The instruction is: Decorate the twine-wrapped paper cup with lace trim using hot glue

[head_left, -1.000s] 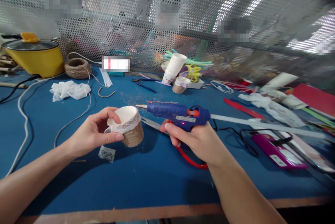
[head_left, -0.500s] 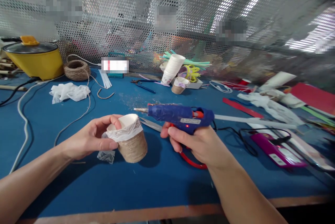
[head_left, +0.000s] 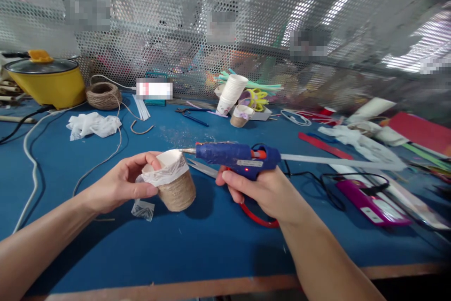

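Observation:
My left hand (head_left: 130, 179) grips a paper cup (head_left: 177, 191) by its rim, thumb outside and fingers inside. Brown twine covers the cup's side, and white lace (head_left: 165, 176) runs round its upper edge, with a loose end hanging below my thumb. A blue hot glue gun (head_left: 229, 158) is in my right hand (head_left: 260, 190), its red light lit and a long glue stick (head_left: 327, 161) sticking out behind. The metal nozzle is at the cup's far rim; whether it touches, I cannot tell. Red-handled scissors (head_left: 253, 216) lie under my right hand, partly hidden.
At the left stand a yellow pot (head_left: 49, 80) and a twine roll (head_left: 103, 95). Stacked paper cups (head_left: 230, 96), a small twine-wrapped basket (head_left: 241, 117) and pliers (head_left: 193, 115) are at the back. A purple power strip (head_left: 373, 202) with black cable lies right.
The glue gun has shifted left, so its nozzle is now at the cup's rim. The cup has moved slightly up and left in my left hand.

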Available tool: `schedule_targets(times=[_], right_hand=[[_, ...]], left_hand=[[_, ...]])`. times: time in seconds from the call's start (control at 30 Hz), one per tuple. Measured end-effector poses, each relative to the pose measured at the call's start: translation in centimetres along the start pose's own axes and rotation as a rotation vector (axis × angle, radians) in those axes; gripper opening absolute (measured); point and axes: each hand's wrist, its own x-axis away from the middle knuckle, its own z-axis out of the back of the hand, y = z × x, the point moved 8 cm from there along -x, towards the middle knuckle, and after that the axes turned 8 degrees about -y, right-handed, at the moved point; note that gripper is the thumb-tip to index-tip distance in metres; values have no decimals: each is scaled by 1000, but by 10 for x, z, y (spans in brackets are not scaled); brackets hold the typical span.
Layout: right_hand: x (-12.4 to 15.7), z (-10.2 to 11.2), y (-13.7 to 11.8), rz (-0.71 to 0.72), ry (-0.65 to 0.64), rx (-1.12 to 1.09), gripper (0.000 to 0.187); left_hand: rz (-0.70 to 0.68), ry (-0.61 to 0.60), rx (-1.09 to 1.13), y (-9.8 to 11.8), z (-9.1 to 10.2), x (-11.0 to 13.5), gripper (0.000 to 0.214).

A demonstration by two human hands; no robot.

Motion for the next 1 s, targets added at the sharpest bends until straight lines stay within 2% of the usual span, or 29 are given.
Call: schedule_targets(times=[0.13,0.3,0.5,0.77,1.0], right_hand=[[0,2,-4,30,-2,1,27],[-2,-2,-9,19,-79,35,28],[-1,5,-13,5,-11,73,26],[-1,3,-13,-29,-50,72,19],[-2,6,-11,-4,-45,80,26]], left_hand=[[-53,-17,-68,7,-1,0,23],[-114,-29,-224,16,-1,-1,20],[-103,-31,-336,15,-2,-1,21],[-108,-8,-403,19,-3,0,21],[-108,-37,-381,17,-4,0,22]])
